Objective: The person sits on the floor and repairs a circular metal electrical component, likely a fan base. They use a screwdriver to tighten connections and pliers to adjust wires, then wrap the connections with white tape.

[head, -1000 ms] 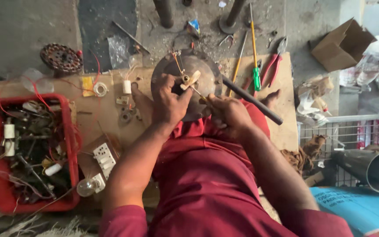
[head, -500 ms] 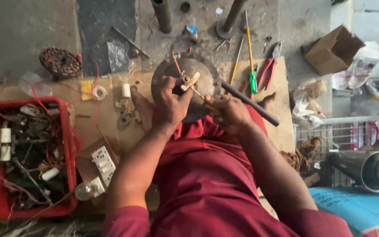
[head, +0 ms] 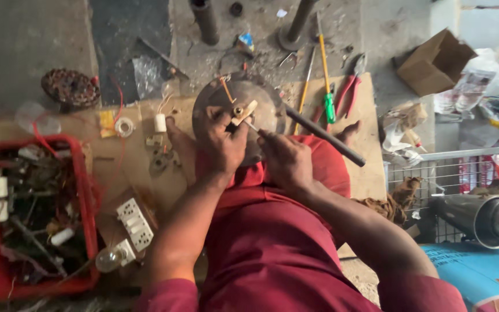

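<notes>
A round grey metal motor housing [head: 261, 95] rests against my knees on a wooden board. My left hand [head: 222, 143] grips its near edge and presses a small cream-coloured piece [head: 244, 112] against its centre. My right hand [head: 286, 157] is closed around a thin metal tool [head: 250, 125] whose tip touches that piece. A dark metal rod [head: 326, 135] sticks out from the housing to the right, past my right hand. Orange wires [head: 225, 89] lie on the housing's top.
A red crate [head: 82, 173] of wires and parts sits at the left. A white switch block [head: 136, 223] and a bulb [head: 110, 260] lie beside it. Screwdrivers [head: 326, 69] and red pliers [head: 350, 86] lie beyond the housing. A cardboard box [head: 434, 60], wire basket [head: 451, 173] and metal pipe [head: 492, 216] stand right.
My right hand has shifted slightly along the housing with the thin tool. The view has drifted a little; the left hand keeps its grip.
</notes>
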